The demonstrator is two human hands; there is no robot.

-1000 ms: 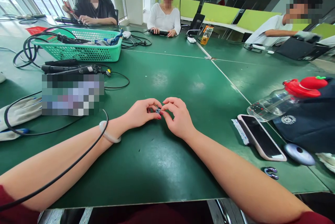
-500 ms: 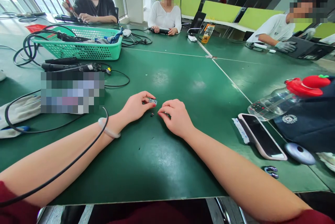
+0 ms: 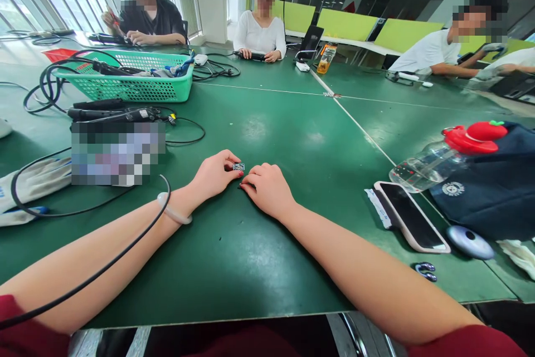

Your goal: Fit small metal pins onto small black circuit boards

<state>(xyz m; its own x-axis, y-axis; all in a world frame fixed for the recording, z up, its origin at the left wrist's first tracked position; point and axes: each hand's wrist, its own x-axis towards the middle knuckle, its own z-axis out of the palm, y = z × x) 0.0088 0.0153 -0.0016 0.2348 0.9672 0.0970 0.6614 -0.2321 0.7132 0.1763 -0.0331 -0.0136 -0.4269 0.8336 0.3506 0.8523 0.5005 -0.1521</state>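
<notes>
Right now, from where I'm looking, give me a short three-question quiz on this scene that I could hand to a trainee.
1. Multiple choice: what do the left hand's fingers hold?
A) the phone
B) a small patterned piece
C) a cloth glove
2. True or false: the bracelet is on the right wrist.
3. Fill in the colour: the clear bottle beside the dark bag has a ____ lid.

Key:
1. B
2. False; the bracelet is on the left wrist.
3. Red
</notes>
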